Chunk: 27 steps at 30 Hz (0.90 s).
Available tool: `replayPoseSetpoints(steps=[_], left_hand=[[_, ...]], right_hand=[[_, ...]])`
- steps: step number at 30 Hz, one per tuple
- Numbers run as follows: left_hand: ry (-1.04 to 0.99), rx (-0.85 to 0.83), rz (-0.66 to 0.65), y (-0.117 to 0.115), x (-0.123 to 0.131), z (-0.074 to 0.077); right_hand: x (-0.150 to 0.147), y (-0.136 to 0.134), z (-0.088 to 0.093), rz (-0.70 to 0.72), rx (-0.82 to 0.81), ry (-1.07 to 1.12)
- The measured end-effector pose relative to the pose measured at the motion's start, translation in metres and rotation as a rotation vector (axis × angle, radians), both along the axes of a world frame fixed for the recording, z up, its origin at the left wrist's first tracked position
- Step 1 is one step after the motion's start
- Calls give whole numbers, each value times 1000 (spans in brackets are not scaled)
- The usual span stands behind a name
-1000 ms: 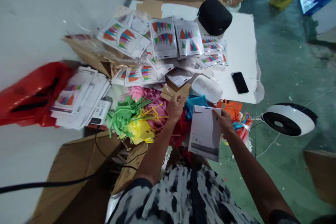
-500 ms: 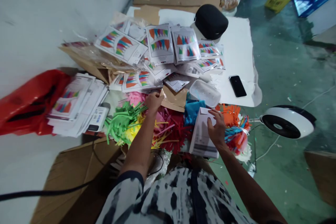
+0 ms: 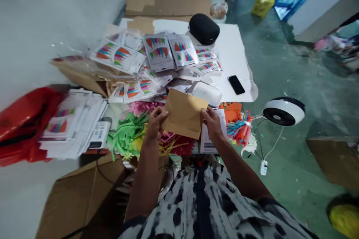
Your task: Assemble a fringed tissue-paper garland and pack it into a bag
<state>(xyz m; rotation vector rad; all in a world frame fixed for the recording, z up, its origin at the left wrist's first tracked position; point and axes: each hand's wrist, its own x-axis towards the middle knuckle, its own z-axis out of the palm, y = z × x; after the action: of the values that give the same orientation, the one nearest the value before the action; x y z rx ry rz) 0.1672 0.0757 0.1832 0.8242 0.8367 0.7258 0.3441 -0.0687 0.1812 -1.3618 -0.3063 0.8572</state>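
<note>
A brown kraft paper envelope (image 3: pixel 185 112) is stretched between my two hands above the near edge of the table. My left hand (image 3: pixel 156 121) pinches its left edge; my right hand (image 3: pixel 211 119) grips the right edge. Beneath and around it lie cut paper tassels: green (image 3: pixel 126 132), pink, yellow and dark red on the left and middle, orange (image 3: pixel 232 113) on the right. Partly under my right hand rests a white printed packet (image 3: pixel 208 143). Just beyond the envelope sits a translucent plastic box (image 3: pixel 207 93).
Packaged tassel garlands (image 3: pixel 158 52) are heaped at the back. A red plastic bag (image 3: pixel 30 123) and a stack of printed cards (image 3: pixel 75 123) lie left. A black case (image 3: pixel 204 29) and a phone (image 3: pixel 236 84) are on the white table (image 3: pixel 232 52). A white fan (image 3: pixel 284 111) stands right.
The brown envelope has been lifted off the table and is now held in both hands. My right hand has left the white packet and closed on the envelope. The camera view has shifted.
</note>
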Motion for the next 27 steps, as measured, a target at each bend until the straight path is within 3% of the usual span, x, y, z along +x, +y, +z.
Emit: replayPoseSetpoints(steps=[4, 8, 12, 21, 27], left_hand=[[-65, 12, -158, -10, 17, 2], [-94, 3, -320, -18, 38, 10], [-35, 58, -411, -32, 55, 27], [85, 357, -281, -55, 70, 52], [84, 335, -397, -66, 71, 62]], right_hand=[[10, -27, 20, -144, 138, -99], [19, -60, 34, -201, 108, -126], [20, -88, 38, -200, 70, -137], [17, -114, 38, -238, 12, -196], [27, -118, 37, -321, 20, -261]])
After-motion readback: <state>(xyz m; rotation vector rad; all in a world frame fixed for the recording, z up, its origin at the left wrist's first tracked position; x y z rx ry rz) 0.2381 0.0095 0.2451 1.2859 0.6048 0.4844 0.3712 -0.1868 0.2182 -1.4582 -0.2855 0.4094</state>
